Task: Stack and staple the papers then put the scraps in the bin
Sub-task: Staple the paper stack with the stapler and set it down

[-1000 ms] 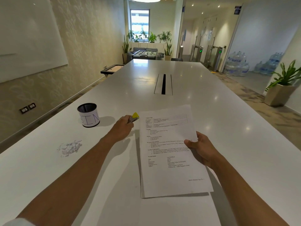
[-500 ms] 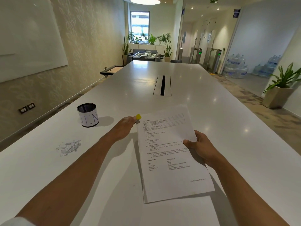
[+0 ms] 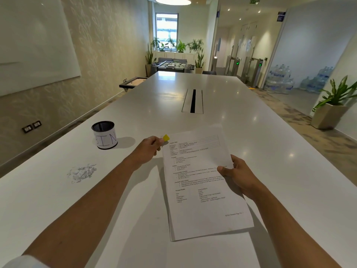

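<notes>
Left hand (image 3: 145,151) closed on small yellow-tipped stapler (image 3: 165,138) at far-left corner of printed paper stack (image 3: 201,182). Right hand (image 3: 236,174) pinching stack's right edge. Left, on glossy white table (image 3: 251,132): crumpled scraps (image 3: 82,172), cylindrical mesh bin (image 3: 104,134).

A stack of printed papers (image 3: 202,182) is held tilted above the white table; a yellow-tipped stapler (image 3: 165,138) is pressed at its top-left corner. Shredded scraps (image 3: 82,172) are heaped left, near the labelled bin (image 3: 104,134)
</notes>
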`<state>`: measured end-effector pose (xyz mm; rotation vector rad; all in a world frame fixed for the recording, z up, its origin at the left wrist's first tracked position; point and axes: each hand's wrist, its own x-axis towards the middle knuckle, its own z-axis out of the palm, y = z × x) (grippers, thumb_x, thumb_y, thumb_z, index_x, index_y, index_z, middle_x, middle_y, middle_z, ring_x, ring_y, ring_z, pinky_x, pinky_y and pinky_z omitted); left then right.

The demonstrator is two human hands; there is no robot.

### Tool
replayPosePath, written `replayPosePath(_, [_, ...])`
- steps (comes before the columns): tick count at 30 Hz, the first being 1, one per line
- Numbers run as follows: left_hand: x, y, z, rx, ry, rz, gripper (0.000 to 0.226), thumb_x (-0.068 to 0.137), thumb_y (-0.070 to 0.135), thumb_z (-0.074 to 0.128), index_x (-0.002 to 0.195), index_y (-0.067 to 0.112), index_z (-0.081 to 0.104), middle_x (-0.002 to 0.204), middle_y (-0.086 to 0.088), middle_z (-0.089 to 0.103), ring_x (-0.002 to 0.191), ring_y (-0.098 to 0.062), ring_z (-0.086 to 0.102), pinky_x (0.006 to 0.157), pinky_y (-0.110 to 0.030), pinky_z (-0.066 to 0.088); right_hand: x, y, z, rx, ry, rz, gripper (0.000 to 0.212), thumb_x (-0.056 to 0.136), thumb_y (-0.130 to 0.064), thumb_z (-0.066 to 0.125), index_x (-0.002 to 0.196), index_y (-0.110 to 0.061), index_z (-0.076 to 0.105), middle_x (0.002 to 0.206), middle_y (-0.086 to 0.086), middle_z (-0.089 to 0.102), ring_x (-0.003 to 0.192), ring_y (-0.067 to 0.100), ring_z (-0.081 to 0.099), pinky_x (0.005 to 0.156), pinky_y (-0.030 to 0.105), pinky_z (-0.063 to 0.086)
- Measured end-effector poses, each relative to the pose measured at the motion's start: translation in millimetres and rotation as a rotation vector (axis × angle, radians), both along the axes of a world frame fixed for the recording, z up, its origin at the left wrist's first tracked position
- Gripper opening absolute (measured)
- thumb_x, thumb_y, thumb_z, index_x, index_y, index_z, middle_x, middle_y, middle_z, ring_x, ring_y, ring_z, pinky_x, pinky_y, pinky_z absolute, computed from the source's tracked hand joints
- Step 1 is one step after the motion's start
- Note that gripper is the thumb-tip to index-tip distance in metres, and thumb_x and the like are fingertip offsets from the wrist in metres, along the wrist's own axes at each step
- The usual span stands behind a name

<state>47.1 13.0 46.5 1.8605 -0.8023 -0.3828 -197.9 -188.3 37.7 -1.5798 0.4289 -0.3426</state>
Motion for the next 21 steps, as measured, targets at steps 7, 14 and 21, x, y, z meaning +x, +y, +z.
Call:
replayPosePath(7, [3.6,1.1,0.8,-0.074,0.122,0.015,0.029,0.096,0.037,0.054,0.085,0.011,0.061,0.078,-0.001,0.059,0.063,-0.012,0.049,0.058,-0.025,0.035,-0.3,-0.4,-0.4,0.066,-0.023,0.019,0.036,0.093,0.005,0.056,0.128,-0.003,0.052,0.117,0.016,0.067,0.091,0.023,0.074,0.067,0.026,0.059])
replayPosePath(14, [-0.3,-5.9,-4.7,-0.132,0.164,0.106,0.027,0.095,0.033,0.057,0.082,0.009,0.059,0.073,-0.002,0.058,0.061,-0.012,0.047,0.058,-0.022,0.036,0.3,-4.7,-1.2,0.051,-0.022,0.03,0.037,0.093,0.004,0.057,0.129,-0.004,0.053,0.121,0.016,0.067,0.097,0.026,0.072,0.071,0.027,0.059])
replayPosePath(21, [-4.1,-13.6,-5.9,-0.14,0.142,0.143,0.026,0.094,0.03,0.058,0.08,0.008,0.057,0.07,-0.001,0.058,0.06,-0.013,0.048,0.061,-0.022,0.04,1.5,-11.5,-5.7,0.021,0.006,0.019,0.037,0.092,-0.001,0.06,0.128,-0.007,0.054,0.12,0.013,0.068,0.102,0.031,0.07,0.08,0.036,0.06])
